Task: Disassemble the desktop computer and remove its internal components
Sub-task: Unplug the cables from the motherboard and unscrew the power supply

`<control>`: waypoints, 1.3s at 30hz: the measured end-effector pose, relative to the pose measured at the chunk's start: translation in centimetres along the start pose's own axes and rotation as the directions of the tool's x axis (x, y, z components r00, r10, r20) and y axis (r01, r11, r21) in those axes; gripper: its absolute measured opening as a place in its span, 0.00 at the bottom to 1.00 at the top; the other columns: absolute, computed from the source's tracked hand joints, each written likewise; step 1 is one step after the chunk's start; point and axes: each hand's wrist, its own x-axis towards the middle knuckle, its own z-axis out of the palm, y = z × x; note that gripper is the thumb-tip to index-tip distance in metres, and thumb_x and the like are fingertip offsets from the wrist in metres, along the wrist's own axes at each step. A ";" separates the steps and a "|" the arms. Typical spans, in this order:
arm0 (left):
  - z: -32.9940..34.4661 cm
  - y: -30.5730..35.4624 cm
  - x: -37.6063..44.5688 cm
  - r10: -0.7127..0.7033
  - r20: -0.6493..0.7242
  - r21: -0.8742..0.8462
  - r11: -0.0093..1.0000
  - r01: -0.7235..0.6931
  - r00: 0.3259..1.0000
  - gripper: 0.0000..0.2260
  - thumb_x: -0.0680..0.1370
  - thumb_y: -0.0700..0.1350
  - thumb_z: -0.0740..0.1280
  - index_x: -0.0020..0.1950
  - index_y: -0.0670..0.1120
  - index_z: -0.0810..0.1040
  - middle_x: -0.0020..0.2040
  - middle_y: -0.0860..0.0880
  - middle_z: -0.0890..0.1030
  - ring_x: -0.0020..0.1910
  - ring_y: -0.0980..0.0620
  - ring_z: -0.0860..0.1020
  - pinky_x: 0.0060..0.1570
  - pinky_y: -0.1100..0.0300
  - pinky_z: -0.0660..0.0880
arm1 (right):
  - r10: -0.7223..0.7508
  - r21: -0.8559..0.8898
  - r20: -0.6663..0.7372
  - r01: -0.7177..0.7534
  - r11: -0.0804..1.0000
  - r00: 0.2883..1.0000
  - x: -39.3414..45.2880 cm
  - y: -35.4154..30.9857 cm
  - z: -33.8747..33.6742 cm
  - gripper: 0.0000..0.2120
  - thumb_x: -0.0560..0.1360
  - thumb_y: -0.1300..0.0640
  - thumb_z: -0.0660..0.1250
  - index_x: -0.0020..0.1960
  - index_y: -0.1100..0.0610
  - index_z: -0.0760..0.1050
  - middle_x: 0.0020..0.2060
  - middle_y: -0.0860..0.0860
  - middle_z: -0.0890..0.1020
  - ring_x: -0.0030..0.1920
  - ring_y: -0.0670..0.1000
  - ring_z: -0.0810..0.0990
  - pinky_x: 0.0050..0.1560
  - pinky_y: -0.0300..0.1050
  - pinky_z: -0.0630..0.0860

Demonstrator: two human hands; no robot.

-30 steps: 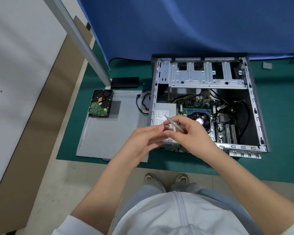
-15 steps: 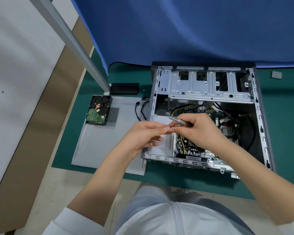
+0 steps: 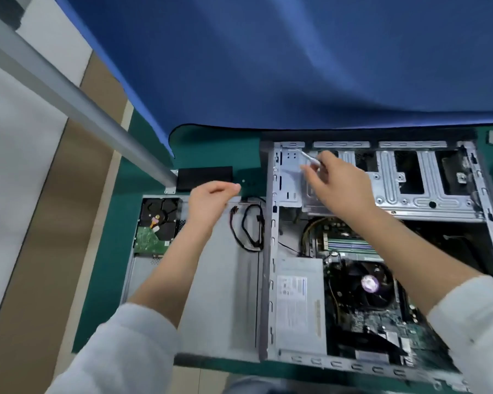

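**Screwdriver at the drive cage, left hand off to the side**

I see the open computer case (image 3: 382, 251) lying on its side on the green mat (image 3: 106, 251), filling the frame from 12 to 5 o'clock. My right hand (image 3: 336, 186) is at 12 o'clock over the silver drive cage (image 3: 410, 189), fingers wrapped on a thin silver screwdriver (image 3: 309, 158); its tip points toward 10 o'clock at the cage's near-left corner. Can't tell if the tip touches metal, too blurred.

My left hand (image 3: 211, 200) hangs at 10 o'clock, outside the case, above the top edge of the removed side panel (image 3: 211, 280). Fingers loosely curled, thumb and fingertips close together; I can't tell if it pinches anything small.

Inside the case: power supply (image 3: 299, 305) with label at 6 o'clock, CPU fan (image 3: 367, 282) just right of it, RAM sticks (image 3: 350, 245) above the fan, motherboard (image 3: 376, 325) under all that.

Outside: a hard drive (image 3: 157, 223), circuit side up, sits on the panel's far-left corner at 9 o'clock. A loop of black cable (image 3: 248, 226) lies on the panel just beside the case wall. A black box (image 3: 204, 174) sits at 11 o'clock by the foot of a grey metal post (image 3: 77, 109). Blue cloth (image 3: 296, 66) covers the top.
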 end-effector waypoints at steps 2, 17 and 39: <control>0.6 -1.1 3.4 0.092 -0.055 0.201 0.976 -0.079 0.994 0.01 0.73 0.46 0.72 0.43 0.50 0.83 0.41 0.55 0.82 0.37 0.64 0.77 0.34 0.78 0.68 | -0.005 -0.125 -0.015 0.003 0.992 1.000 0.9 1.5 1.3 0.10 0.78 0.43 0.58 0.44 0.48 0.65 0.30 0.43 0.71 0.31 0.51 0.73 0.27 0.37 0.55; 4.6 -6.8 10.4 0.271 -0.037 0.751 0.643 -0.152 0.962 0.08 0.77 0.50 0.66 0.51 0.52 0.83 0.52 0.49 0.79 0.54 0.47 0.73 0.42 0.55 0.74 | -0.036 -0.150 -0.066 0.026 0.988 0.997 1.2 2.3 2.5 0.07 0.76 0.48 0.62 0.42 0.51 0.72 0.26 0.43 0.73 0.25 0.48 0.71 0.25 0.34 0.58; 4.0 -8.2 -9.0 0.125 0.105 0.011 0.992 -0.127 0.987 0.15 0.83 0.49 0.53 0.60 0.48 0.77 0.56 0.49 0.81 0.56 0.52 0.78 0.58 0.60 0.73 | -0.115 0.020 0.187 0.113 0.993 0.976 -10.0 -0.1 -1.0 0.08 0.77 0.40 0.55 0.49 0.42 0.61 0.29 0.42 0.76 0.28 0.40 0.73 0.26 0.39 0.63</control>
